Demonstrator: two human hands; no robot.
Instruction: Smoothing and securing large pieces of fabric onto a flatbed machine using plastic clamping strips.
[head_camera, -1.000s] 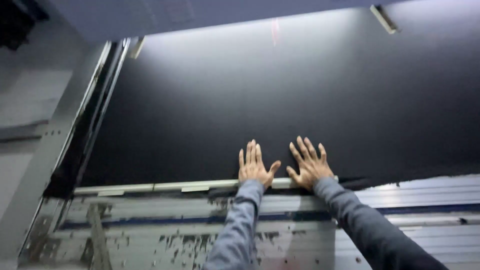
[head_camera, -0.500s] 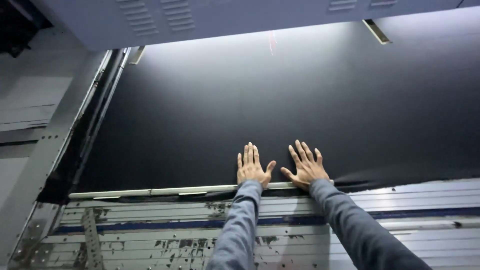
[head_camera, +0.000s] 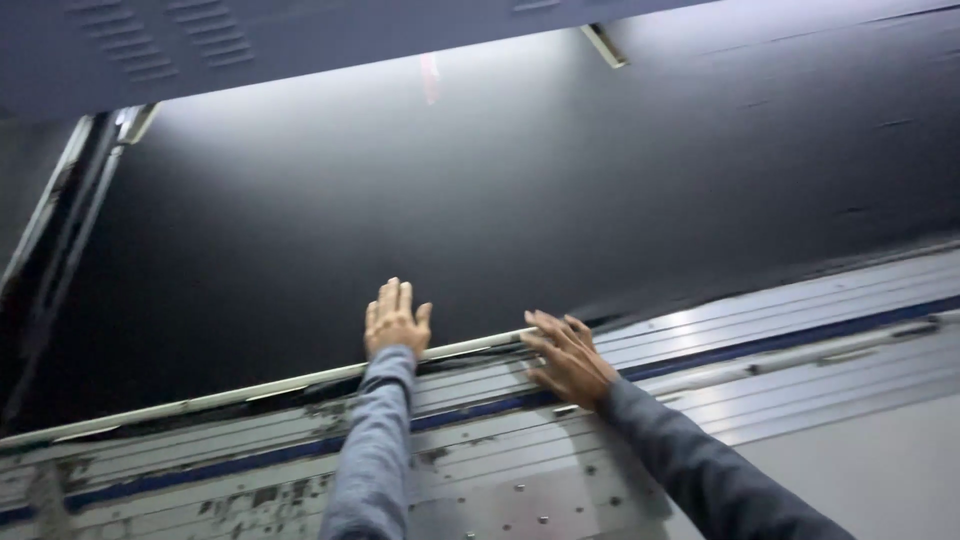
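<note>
Grey ribbed metal frame (head_camera: 800, 350) edges a large matte black sheet (head_camera: 500, 220).
Your left hand (head_camera: 395, 322) lies flat on the sheet, fingers together; your right hand (head_camera: 570, 358) rests at its edge, fingers apart.

Single head-worn view, close, looking down along both forearms onto a black sheet (head_camera: 520, 200), apparently tilted rightward.
</note>
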